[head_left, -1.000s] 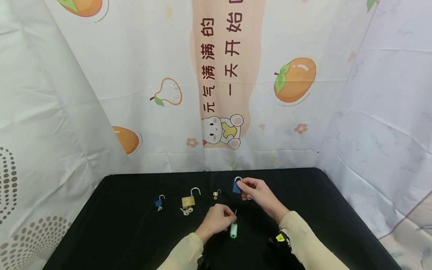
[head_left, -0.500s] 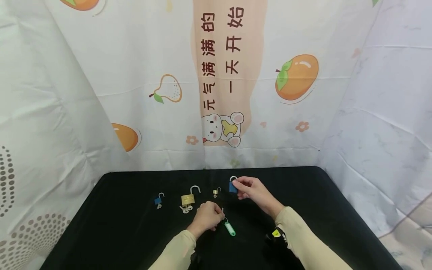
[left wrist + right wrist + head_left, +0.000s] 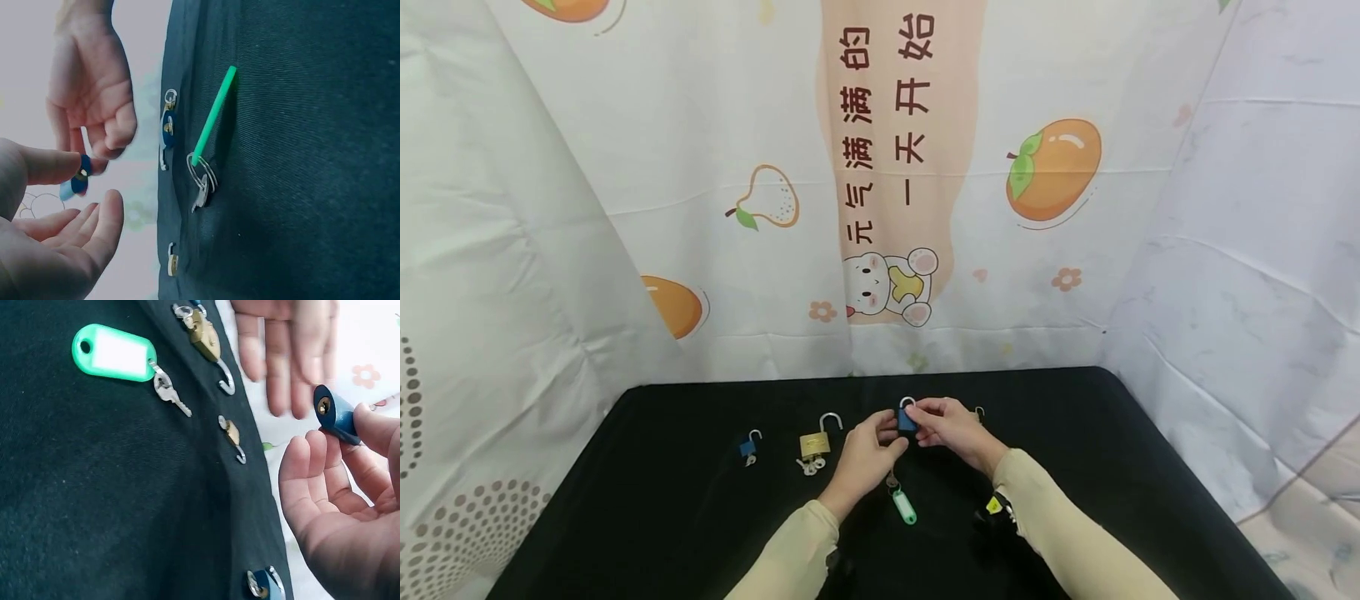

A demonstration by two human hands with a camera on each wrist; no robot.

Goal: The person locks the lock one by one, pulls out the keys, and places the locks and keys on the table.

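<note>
Blue padlock (image 3: pixel 340 419) pinched in right fingers (image 3: pixel 297 465); left fingers (image 3: pixel 278 369) just beside.

The held padlock (image 3: pixel 342 420) is blue, with a silver shackle (image 3: pixel 907 401) and a brass-coloured keyhole (image 3: pixel 324 406). The key tag (image 3: pixel 115 353) is bright green around a white label, and its key (image 3: pixel 164 386) is silver. The large padlock (image 3: pixel 815 446) is gold with a silver shackle; the small padlock (image 3: pixel 233 432) is gold too, while the little padlock (image 3: pixel 748 448) at far left is blue. The tablecloth (image 3: pixel 700 517) is black. Both sleeves (image 3: pixel 1063 525) are cream. The back curtain (image 3: pixel 685 125) is white, printed with orange fruit (image 3: pixel 1060 169), green leaves (image 3: pixel 1021 177), pinkish flowers (image 3: pixel 1066 279) and dark red writing (image 3: pixel 913 98) on a peach band (image 3: pixel 958 117). The left curtain (image 3: pixel 482 275) is white with brown dots (image 3: pixel 493 504).
</note>
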